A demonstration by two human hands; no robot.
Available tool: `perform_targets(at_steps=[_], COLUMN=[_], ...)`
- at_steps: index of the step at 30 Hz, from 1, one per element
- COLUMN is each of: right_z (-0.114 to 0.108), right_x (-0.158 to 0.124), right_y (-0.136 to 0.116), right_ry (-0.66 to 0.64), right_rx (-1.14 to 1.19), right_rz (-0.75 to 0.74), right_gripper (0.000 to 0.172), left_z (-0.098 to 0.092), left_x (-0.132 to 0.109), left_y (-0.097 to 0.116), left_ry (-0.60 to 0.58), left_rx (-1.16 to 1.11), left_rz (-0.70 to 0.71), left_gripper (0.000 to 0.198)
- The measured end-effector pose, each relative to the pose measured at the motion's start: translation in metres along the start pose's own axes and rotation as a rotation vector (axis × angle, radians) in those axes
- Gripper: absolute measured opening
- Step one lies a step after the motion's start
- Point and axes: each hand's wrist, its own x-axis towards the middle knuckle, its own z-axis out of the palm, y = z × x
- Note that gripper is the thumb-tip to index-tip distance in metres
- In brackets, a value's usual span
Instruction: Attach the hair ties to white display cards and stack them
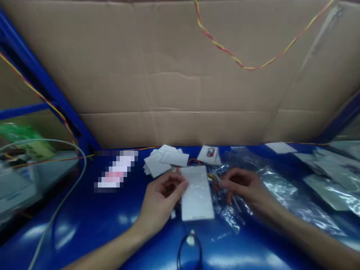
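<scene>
A flat white rectangular piece [197,195], perhaps a thin box or panel, is in front of me above the blue surface. My left hand [164,197] grips its left edge, thumb on the front face. At its upper right, my right hand [242,183] pinches a small bundle of thin coloured wires [216,177]. Where those wires lead is hidden behind the white piece. Beneath and beside my right hand lie clear plastic bags [229,215]. A looped black cord [190,251] with a small white part lies just below the piece.
White cards [168,159] are piled behind my left hand, with a printed card [209,155] nearby. A blurred-out phone-like shape [118,170] lies left. Plastic bags [278,185] spread right. A pale cable [66,198] arcs at left; cardboard [168,75] walls the back.
</scene>
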Motion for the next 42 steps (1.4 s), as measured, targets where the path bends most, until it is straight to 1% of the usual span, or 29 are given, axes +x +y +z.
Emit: perform_targets(at_steps=[4, 9, 15, 21, 25, 30, 35, 37, 42], right_z=[-0.0001, 0.0035, 0.0029, 0.0041, 0.0040, 0.0027, 0.0009, 0.0016, 0.0058], right_x=[-0.0004, -0.0018, -0.0018, -0.0031, -0.0027, -0.0020, -0.0025, -0.0031, -0.0022], right_y=[-0.0015, -0.0035, -0.0018, -0.0048, -0.0042, -0.0012, 0.0017, 0.0023, 0.0015], right_ry=[-0.007, -0.001, 0.046, 0.050, 0.051, -0.001, -0.113, -0.157, -0.163], right_rx=[-0.046, -0.059, -0.125, -0.132, -0.130, -0.097, -0.053, 0.000, 0.031], right_rz=[0.010, 0.055, 0.021, -0.001, 0.006, -0.006, 0.041, 0.050, 0.023], right_gripper=[0.032, 0.039, 0.041, 0.039, 0.043, 0.044, 0.030, 0.030, 0.029], left_z=[0.0009, 0.0011, 0.0009, 0.0011, 0.0013, 0.0022, 0.0021, 0.0021, 0.0025], left_x=[-0.0003, -0.0008, -0.0002, -0.0016, -0.0016, -0.0011, -0.0012, -0.0010, -0.0012], left_y=[0.0016, 0.0016, 0.0005, 0.0010, 0.0001, 0.0009, 0.0010, 0.0006, 0.0008], left_ry=[-0.023, -0.008, -0.036, -0.062, -0.078, -0.092, -0.129, -0.132, -0.130], left_rx=[-0.001, -0.022, -0.030, -0.033, -0.018, -0.033, -0.014, -0.011, -0.008], left_rz=[-0.010, -0.022, -0.025, -0.029, -0.040, -0.040, -0.047, -0.048, -0.056], left_gripper=[0.020, 0.021, 0.019, 0.021, 0.019, 0.019, 0.018, 0.018, 0.018])
